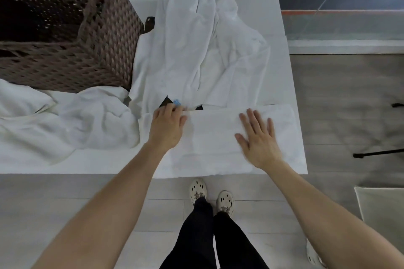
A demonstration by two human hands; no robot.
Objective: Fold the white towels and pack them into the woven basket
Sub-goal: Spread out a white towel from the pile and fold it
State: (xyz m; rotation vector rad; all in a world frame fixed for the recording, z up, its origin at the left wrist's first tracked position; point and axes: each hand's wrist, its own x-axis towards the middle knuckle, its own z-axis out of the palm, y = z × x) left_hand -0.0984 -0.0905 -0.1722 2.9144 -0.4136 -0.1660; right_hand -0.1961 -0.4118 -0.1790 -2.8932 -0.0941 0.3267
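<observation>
A white towel [214, 137] lies folded into a long flat strip along the table's near edge. My left hand [167, 125] rests on its far left corner, fingers curled at the towel's edge. Spread flat, my right hand [259, 140] presses palm down on the strip's right half. Behind it, several unfolded white towels [192, 50] lie crumpled across the middle of the table. Another rumpled towel [72, 120] sits to the left. The brown woven basket [91, 54] stands at the far left of the table; its inside is dark.
The white table [293, 94] ends just right of the folded strip and at its near edge. A small blue item [176, 102] and dark patches peek out by my left fingers. Black stand legs [378, 153] cross the floor on the right. My feet [209, 196] are below the edge.
</observation>
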